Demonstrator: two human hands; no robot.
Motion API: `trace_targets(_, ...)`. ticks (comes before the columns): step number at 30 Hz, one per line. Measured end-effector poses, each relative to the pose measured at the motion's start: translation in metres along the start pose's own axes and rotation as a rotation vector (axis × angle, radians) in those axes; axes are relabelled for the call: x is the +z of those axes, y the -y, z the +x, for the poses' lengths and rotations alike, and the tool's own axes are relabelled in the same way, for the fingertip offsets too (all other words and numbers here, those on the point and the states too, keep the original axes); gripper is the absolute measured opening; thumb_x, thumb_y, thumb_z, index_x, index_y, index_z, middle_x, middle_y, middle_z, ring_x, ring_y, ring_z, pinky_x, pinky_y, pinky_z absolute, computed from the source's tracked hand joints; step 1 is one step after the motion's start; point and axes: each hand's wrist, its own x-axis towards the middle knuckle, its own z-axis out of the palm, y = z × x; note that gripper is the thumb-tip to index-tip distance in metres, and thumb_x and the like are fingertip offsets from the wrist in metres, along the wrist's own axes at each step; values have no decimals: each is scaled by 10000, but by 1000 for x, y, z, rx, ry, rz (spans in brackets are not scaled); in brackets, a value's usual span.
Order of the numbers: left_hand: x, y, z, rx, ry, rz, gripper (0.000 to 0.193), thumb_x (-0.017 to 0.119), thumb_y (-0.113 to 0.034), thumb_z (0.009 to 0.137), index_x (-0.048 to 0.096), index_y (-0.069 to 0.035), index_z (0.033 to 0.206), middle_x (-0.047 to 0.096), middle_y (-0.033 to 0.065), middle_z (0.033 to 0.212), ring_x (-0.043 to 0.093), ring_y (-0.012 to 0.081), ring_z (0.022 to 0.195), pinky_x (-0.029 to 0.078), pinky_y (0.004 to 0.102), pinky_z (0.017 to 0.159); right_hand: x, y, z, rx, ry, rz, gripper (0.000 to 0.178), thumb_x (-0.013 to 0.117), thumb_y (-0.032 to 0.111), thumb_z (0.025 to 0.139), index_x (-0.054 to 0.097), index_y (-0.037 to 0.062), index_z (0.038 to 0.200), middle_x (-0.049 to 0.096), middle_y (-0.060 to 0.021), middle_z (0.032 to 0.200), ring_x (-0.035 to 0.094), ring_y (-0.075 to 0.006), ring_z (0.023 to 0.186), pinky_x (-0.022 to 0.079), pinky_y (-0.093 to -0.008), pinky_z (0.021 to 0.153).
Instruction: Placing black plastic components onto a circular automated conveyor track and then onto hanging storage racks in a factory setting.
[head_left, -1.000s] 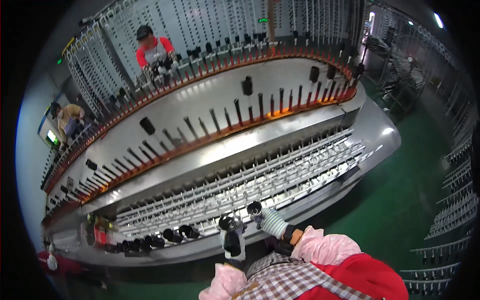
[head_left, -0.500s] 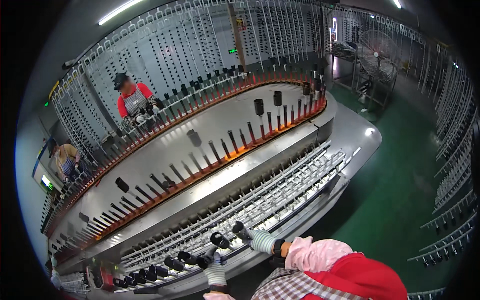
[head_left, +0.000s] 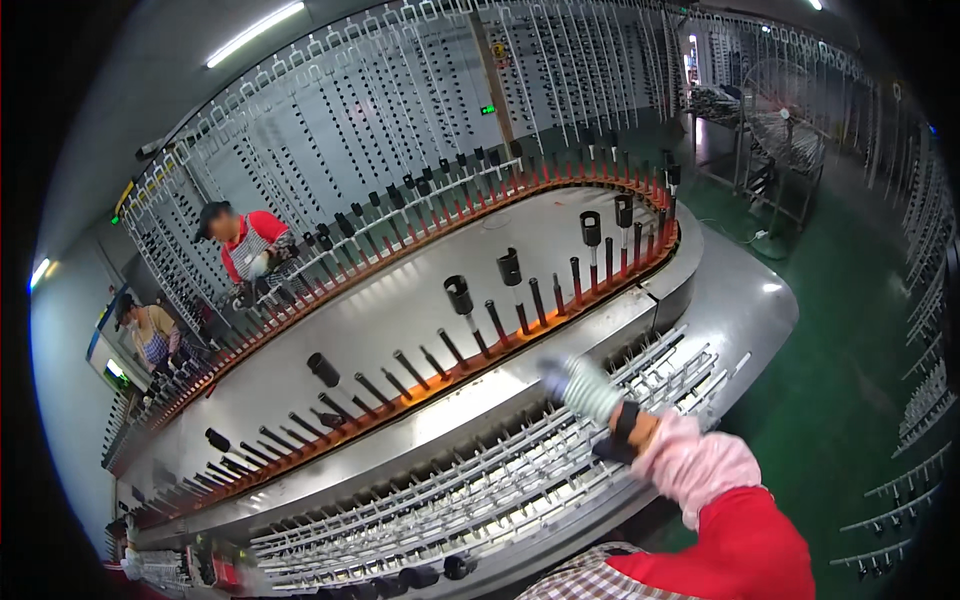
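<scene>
My right hand (head_left: 585, 388), in a pale striped glove with darker fingertips, reaches over the metal ledge (head_left: 470, 408) towards the row of upright pegs. Its fingers are smeared by motion, so whether they hold anything does not show. Beyond the fingertips, slim dark spindles (head_left: 450, 346) rise from an orange-lit track (head_left: 430, 385). Some carry black cup-shaped parts, such as one cup (head_left: 458, 292) and another (head_left: 510, 266). Below my wrist lie long white racks (head_left: 480, 480) with many short pegs. More black cups (head_left: 459, 567) sit along the lower edge. My left hand is out of view.
The spindle track loops around a broad steel table (head_left: 400, 310). Across it, a person in a red top (head_left: 255, 245) works by the spindles; another person (head_left: 152, 335) stands farther left. Hanging racks (head_left: 370, 110) line the back wall. A wire stand (head_left: 785, 130) stands on the green floor (head_left: 800, 340).
My right hand has swung up and away from the black cups at the near racks towards the spindle track. My left hand has dropped out of view. The view has shifted, and spindles have moved along.
</scene>
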Motion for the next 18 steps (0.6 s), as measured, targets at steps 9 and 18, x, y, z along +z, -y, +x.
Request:
trace_targets(9,31,-268,47,478,195,-117,222,556,-183,893,570,7,1008,627,97,778,641,197,603,529,301,525,-158,-87,224,270,-395,-380,448,622,263,834,486,16,1183,604,-233,1053,573,-379,967,452,-392,828)
trace_targets(18,149,-291,396,467,-189,-472,429,564,-253,903,420,-140,1292,555,53,936,583,148,620,478,273,495,-169,-106,205,43,-533,-120,218,692,201,810,638,39,945,641,-13,765,588,-130,674,482,-262,679)
